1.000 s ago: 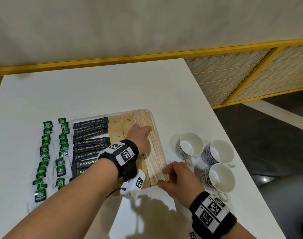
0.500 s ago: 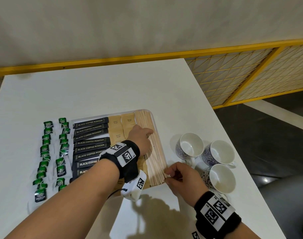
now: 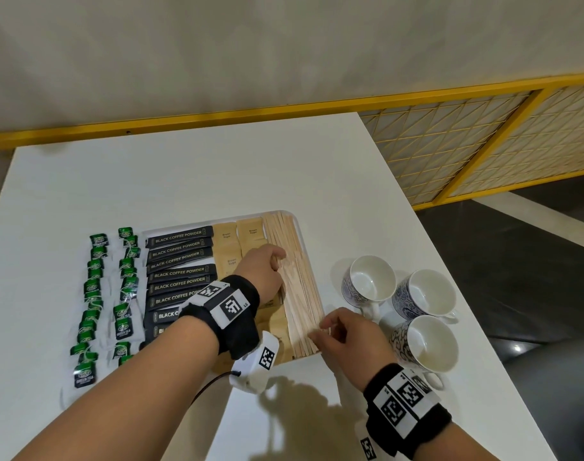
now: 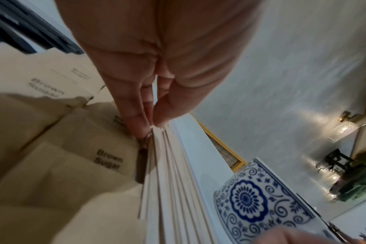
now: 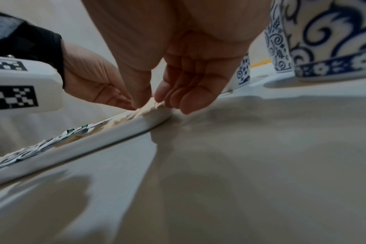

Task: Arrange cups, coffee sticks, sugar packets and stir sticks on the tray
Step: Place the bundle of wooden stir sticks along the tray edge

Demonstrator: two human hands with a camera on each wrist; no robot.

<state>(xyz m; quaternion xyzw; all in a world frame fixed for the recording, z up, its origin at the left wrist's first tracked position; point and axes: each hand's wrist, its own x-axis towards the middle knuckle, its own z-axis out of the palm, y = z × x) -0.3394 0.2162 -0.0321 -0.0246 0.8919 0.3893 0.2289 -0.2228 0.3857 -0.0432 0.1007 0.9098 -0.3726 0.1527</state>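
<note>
On the white tray [image 3: 184, 224] lie black coffee sticks [image 3: 179, 261], brown sugar packets [image 3: 227, 241] and, along its right side, a row of wooden stir sticks [image 3: 297, 281]. My left hand [image 3: 279, 261] reaches over the sugar packets [image 4: 73, 148]. Its thumb and fingers pinch the left edge of the stir sticks [image 4: 167, 181] near their middle. My right hand [image 3: 320, 331] pinches the near ends of the stir sticks [image 5: 148, 109] at the tray's near rim [image 5: 115, 132]. Three blue-patterned cups [image 3: 372, 277] stand on the table right of the tray.
Two columns of green tea bags [image 3: 97, 294] lie on the table left of the tray. The table's right edge runs just past the cups [image 5: 328, 41], with a yellow mesh railing [image 3: 483, 144] beyond it. Bare tabletop lies behind the tray.
My right hand's fingers have drawn together on the sticks' near ends. My left hand has hardly moved on the sticks.
</note>
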